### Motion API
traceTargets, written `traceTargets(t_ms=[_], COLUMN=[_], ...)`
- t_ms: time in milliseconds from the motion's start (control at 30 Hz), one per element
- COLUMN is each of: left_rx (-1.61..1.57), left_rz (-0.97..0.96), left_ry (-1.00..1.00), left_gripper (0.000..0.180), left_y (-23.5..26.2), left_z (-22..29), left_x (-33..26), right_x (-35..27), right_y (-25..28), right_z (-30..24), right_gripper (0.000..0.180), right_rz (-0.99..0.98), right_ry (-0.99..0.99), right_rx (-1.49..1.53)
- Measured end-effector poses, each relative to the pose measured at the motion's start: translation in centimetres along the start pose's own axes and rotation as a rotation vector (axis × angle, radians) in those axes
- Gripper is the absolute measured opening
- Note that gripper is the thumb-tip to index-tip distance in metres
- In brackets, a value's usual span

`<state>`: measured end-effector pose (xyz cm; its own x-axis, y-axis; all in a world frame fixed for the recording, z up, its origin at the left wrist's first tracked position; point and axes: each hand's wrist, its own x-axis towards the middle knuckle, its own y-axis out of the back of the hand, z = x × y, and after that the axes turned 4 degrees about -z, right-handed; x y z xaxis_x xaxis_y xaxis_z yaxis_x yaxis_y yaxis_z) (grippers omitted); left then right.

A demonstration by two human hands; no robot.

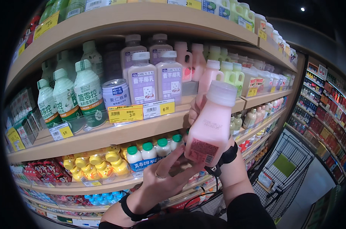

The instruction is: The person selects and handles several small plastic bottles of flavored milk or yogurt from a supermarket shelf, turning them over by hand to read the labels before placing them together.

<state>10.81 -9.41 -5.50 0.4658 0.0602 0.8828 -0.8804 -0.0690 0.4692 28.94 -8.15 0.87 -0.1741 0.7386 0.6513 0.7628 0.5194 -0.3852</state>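
Observation:
A pink drink bottle [209, 128] with a whitish translucent cap is held up in front of the shelves, tilted, with its red printed label low on the side facing me. My right hand [194, 114] grips it from behind; the bottle hides most of that hand, and fingers show along its left edge. At the base, my left hand [166, 173], with a ring on one finger, has its fingers and thumb against the bottle's lower left. Behind the bottle, similar pink bottles [183, 63] stand on the shelf, next to lilac bottles [142, 82].
Green-and-white bottles [89, 93] and a can [116, 91] stand left on the same shelf [196, 116], behind a clear lip with price tags. Below are yellow-capped bottles [100, 166] and green-capped white bottles [147, 152]. A shopping cart [283, 168] stands at right. More shelving [322, 114] lies beyond.

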Motion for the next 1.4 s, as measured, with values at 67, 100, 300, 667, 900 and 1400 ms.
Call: traceTargets(t_ms=[67,100,300,667,900,1400], left_rx=[0.021,0.048,0.045,0.194,0.217,0.622], left_rz=[0.004,0.001,0.019,-0.026,0.019,0.004], left_ry=[0.001,-0.004,0.115,0.169,0.039,-0.004], left_gripper=[0.042,0.041,0.045,0.038,0.034,0.041], left_y=[0.1,0.3,-0.5,-1.0,-2.7,-6.2], left_z=[-0.2,-0.1,-0.1,1.2,-0.4,-7.1], left_x=[-0.3,-0.4,-2.6,-0.3,5.4,13.2], right_x=[0.8,1.2,4.1,6.0,6.3,16.8], right_y=[0.8,1.1,2.2,3.6,4.9,3.7], right_z=[-0.8,-1.5,-6.0,-5.4,-5.7,-11.1], right_gripper=[0.013,0.011,0.019,0.027,0.023,0.04], right_rz=[-0.015,-0.033,0.166,0.636,0.38,0.239], right_ry=[0.06,0.131,0.408,0.565,0.407,-0.342], right_rx=[-0.036,-0.064,-0.561,-1.313,-1.717,-2.217])
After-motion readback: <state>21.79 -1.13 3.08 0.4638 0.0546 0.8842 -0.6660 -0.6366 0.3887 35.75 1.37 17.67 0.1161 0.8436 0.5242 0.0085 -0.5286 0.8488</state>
